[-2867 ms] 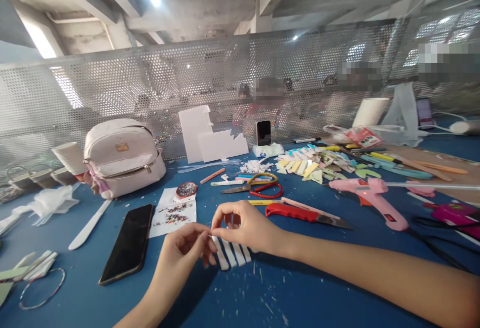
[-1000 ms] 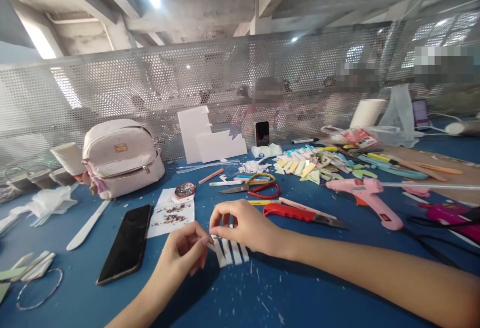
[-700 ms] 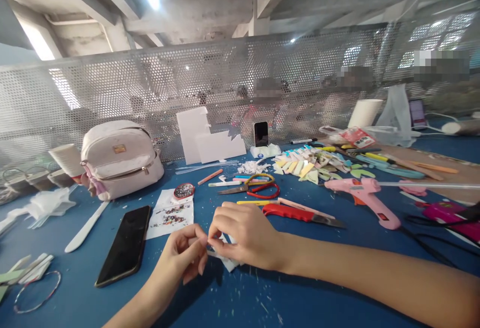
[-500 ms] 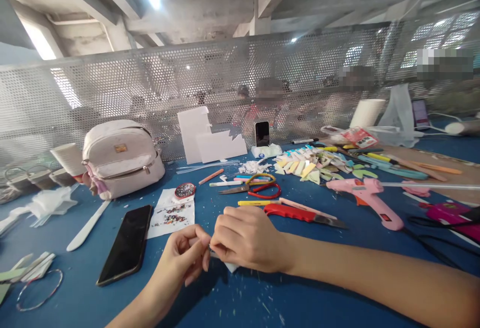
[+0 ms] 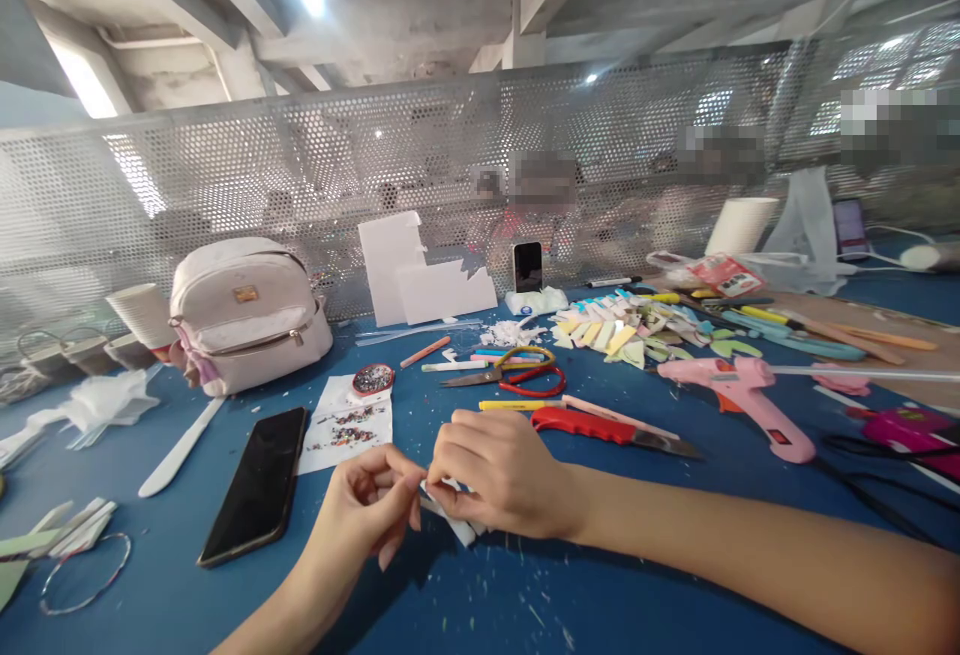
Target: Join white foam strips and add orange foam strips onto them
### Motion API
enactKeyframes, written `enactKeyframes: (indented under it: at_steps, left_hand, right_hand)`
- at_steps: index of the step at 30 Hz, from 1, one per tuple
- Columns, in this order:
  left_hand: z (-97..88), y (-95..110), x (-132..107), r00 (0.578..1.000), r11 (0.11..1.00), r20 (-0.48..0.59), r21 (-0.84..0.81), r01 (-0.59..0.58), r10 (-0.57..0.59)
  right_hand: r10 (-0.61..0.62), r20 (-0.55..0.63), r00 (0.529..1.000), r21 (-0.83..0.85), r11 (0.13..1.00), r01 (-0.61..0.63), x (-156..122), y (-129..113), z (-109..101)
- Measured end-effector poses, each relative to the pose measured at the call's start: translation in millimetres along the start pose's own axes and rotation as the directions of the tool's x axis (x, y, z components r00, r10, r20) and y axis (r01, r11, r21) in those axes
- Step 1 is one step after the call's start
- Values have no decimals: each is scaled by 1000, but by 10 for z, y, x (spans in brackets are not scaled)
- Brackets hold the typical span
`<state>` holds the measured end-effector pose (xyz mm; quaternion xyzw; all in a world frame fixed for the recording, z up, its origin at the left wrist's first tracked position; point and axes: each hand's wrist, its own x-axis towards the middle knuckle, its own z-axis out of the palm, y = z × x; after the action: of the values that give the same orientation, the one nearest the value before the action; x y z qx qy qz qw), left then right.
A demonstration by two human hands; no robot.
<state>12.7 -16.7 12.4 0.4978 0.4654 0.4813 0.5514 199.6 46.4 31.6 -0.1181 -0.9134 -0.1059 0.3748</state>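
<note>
My left hand (image 5: 371,505) is closed in a pinch, thumb against forefinger. My right hand (image 5: 499,475) is curled, its fingertips meeting those of the left. Whatever sits between the fingertips is too small and too covered to name. Under the right hand a white paper-like strip (image 5: 459,529) pokes out above the table. Just beyond the right hand lies a red-handled knife or saw (image 5: 581,423), alongside a yellow pen (image 5: 517,405). Left of the hands, a sheet of white paper (image 5: 319,445) carries small coloured beads (image 5: 356,425) and a round dish of beads (image 5: 373,379).
A black phone (image 5: 255,485) and a white plastic knife (image 5: 180,450) lie to the left, before a pale backpack (image 5: 244,315). Scissors (image 5: 472,377) and a heap of paper pieces (image 5: 615,330) are further back. A pink glue gun (image 5: 750,395) with its cable is on the right.
The right hand's fingers have lifted and loosened slightly, so more of the white strip shows beneath. The left hand stays nearly in place. The whole view has shifted a little.
</note>
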Motion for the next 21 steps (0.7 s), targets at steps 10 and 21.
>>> enactKeyframes:
  at_steps: [10, 21]
  left_hand:
    - [-7, 10, -4, 999, 997, -12, 64, -38, 39]
    - [-23, -37, -8, 978, 936, -28, 296, -191, 209]
  right_hand:
    - [203, 119, 972, 380, 895, -233, 70, 34, -72]
    - [324, 707, 629, 584, 235, -777, 179, 122, -137]
